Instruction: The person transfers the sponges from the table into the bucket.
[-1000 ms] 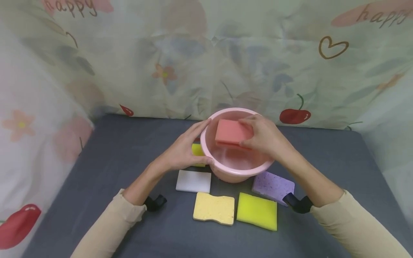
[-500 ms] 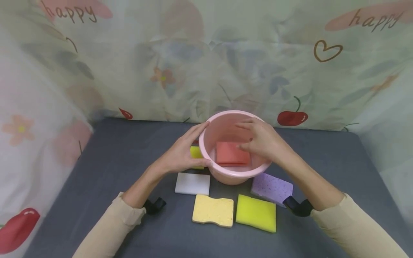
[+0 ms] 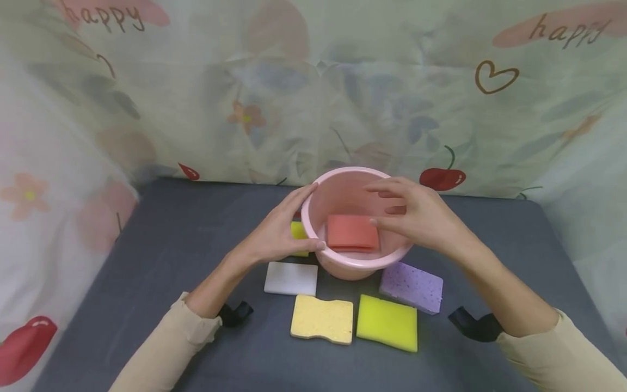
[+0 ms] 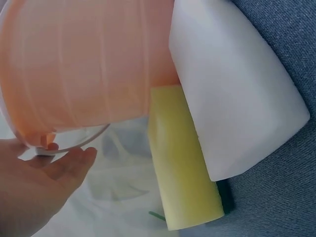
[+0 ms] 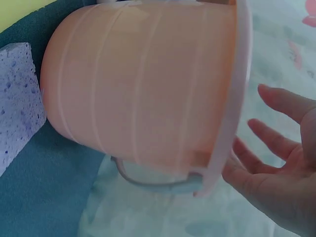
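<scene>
A pink bucket [image 3: 360, 264] stands on the dark table in the head view, a coral-red sponge [image 3: 352, 231] lying at its bottom. My left hand [image 3: 279, 228] grips the bucket's left rim, thumb towards the front and fingers further back. In the left wrist view, those fingers [image 4: 74, 165] lie at the rim near the handle's end. Over the right rim, my right hand [image 3: 421, 215] holds nothing, its fingers parted and reaching above the opening. The right wrist view shows that hand's fingers [image 5: 276, 138] spread beside the rim.
In front of the bucket lie a white sponge [image 3: 291, 279], a cream wavy-edged sponge [image 3: 322, 319], a bright yellow sponge [image 3: 387, 323] and a purple speckled sponge [image 3: 411, 287]. A yellow sponge with a dark green layer [image 4: 182, 163] stands left of the bucket. A patterned curtain [image 3: 196, 109] hangs behind.
The right hand has let go of the coral-red sponge, which dropped to the bucket's bottom. That hand has then drawn back to the right. The left hand stays on the rim.
</scene>
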`<action>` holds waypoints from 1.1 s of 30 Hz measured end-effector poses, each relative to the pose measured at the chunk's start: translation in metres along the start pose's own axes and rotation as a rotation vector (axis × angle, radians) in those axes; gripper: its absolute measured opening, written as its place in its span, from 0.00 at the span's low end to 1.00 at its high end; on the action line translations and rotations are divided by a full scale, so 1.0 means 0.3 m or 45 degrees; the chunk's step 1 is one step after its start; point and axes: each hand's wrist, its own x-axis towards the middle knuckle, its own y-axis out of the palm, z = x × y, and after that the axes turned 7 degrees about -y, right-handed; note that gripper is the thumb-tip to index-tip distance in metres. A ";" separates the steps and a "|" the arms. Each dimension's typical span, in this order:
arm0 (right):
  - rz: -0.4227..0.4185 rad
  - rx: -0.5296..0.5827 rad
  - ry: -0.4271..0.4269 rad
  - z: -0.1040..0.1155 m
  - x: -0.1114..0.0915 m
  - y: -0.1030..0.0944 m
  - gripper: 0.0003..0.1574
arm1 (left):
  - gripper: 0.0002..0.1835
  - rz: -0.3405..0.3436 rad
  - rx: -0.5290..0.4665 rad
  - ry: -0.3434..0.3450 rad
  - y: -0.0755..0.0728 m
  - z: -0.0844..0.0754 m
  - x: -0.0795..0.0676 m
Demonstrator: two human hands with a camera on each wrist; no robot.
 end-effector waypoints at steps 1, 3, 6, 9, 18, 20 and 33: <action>-0.013 0.022 -0.006 0.001 -0.010 -0.006 0.35 | 0.55 0.000 0.004 -0.002 -0.001 0.000 -0.001; -0.031 0.069 -0.013 0.001 -0.029 -0.016 0.33 | 0.55 0.002 0.005 -0.001 -0.004 0.000 -0.002; -0.045 0.093 -0.026 -0.003 -0.058 -0.030 0.32 | 0.54 0.006 0.002 0.007 -0.008 -0.006 -0.001; -0.055 0.074 -0.039 -0.014 -0.086 -0.038 0.32 | 0.54 0.012 0.004 0.002 -0.010 -0.012 0.002; -0.113 0.103 -0.104 -0.057 -0.172 -0.062 0.34 | 0.55 0.041 -0.035 -0.015 -0.002 -0.029 0.008; -0.122 0.132 -0.118 -0.066 -0.185 -0.065 0.35 | 0.55 0.041 -0.034 -0.017 -0.003 -0.028 0.006; -0.138 0.103 -0.052 -0.134 -0.275 -0.068 0.36 | 0.53 0.024 -0.067 -0.015 -0.003 -0.013 -0.008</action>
